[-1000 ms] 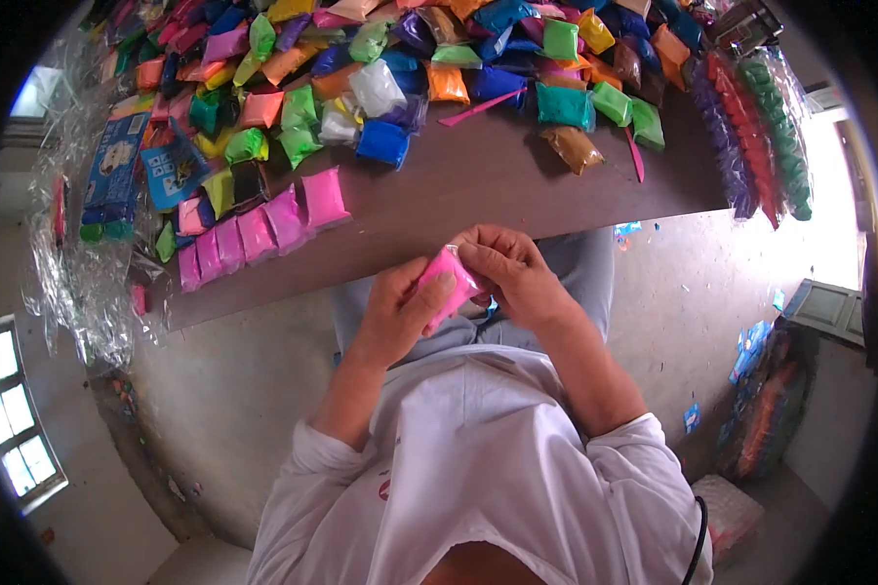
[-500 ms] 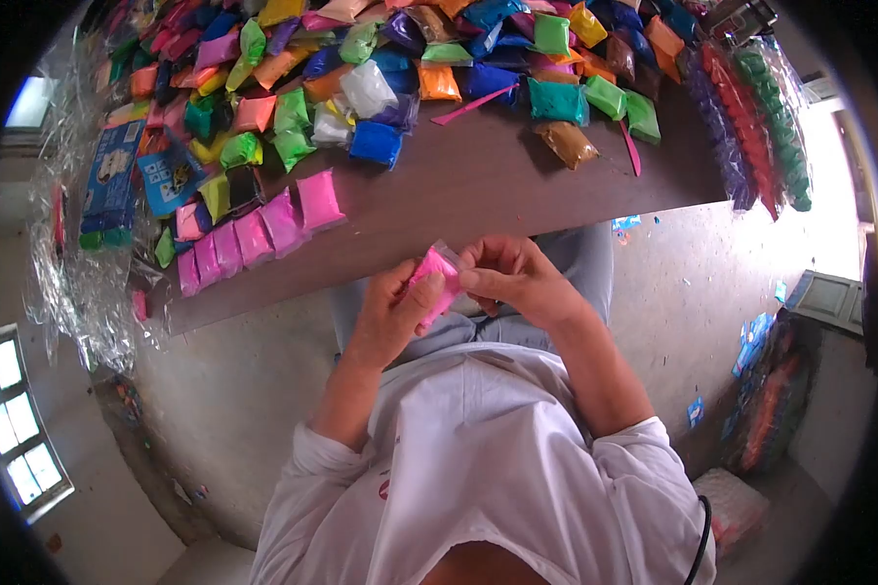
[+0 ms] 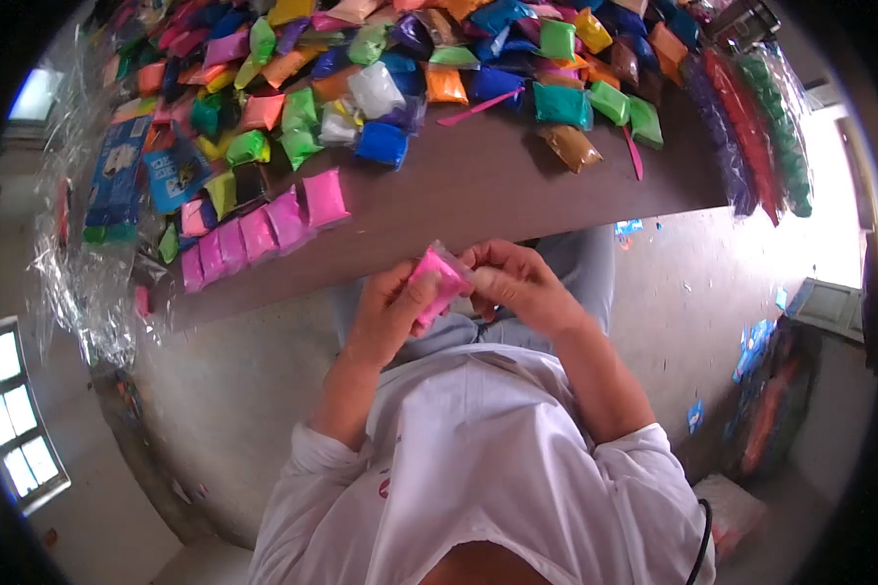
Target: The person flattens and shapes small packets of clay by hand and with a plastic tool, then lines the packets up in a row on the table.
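A dark brown counter (image 3: 478,180) was covered along its far side by a heap of coloured packets (image 3: 376,90), and was flanked on the left by crumpled clear film (image 3: 98,312) and on the right by purple, red and green strips (image 3: 741,136) in clear wrapping. A blue box (image 3: 117,180) was set beside the film, and a row of pink packets (image 3: 258,232) was laid near the front edge. Before that edge, over the lap (image 3: 580,273), a single pink packet (image 3: 446,273) was held: bright, plump, wrapped in glossy film. It was pinched by the fingers of the left hand (image 3: 382,310), its face partly hidden by the thumb. Its right edge was met by the curled fingers of the right hand (image 3: 524,290); whether it was pinched there could not be told.
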The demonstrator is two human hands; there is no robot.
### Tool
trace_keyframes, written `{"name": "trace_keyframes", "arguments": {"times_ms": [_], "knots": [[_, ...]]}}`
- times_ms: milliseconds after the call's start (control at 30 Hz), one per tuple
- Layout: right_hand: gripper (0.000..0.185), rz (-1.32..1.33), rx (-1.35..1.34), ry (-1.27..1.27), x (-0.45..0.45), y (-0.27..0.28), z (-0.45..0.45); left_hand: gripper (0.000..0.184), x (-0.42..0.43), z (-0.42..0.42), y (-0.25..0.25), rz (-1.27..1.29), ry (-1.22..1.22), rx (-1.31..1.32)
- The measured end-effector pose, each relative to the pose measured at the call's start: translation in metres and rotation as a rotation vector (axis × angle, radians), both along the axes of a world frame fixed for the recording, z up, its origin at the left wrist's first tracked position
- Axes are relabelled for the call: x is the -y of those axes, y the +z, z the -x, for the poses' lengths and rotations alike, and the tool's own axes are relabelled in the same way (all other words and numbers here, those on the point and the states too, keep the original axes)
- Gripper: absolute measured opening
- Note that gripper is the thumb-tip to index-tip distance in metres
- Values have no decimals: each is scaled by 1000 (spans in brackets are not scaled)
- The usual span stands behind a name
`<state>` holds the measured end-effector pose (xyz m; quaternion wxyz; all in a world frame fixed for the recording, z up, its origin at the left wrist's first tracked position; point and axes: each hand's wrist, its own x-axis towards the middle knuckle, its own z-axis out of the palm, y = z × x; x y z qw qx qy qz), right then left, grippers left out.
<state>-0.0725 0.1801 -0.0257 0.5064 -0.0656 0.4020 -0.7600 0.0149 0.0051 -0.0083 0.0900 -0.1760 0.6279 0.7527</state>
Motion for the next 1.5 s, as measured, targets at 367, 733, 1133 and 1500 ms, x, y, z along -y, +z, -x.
{"name": "trace_keyframes", "arguments": {"times_ms": [367, 733, 1133, 1500], "knots": [[18, -336, -875, 85, 30, 23, 7, 41, 11, -11, -11, -163, -25, 58], [21, -464, -524, -417, 71, 32, 25, 38, 23, -25, -43, -302, 24, 89], [10, -844, -1280, -284, 51, 31, 4, 30, 15, -34, -108, -116, 103, 202], [26, -512, -1854, -166, 73, 4, 27, 36, 8, -29, -119, -10, 80, 218]]}}
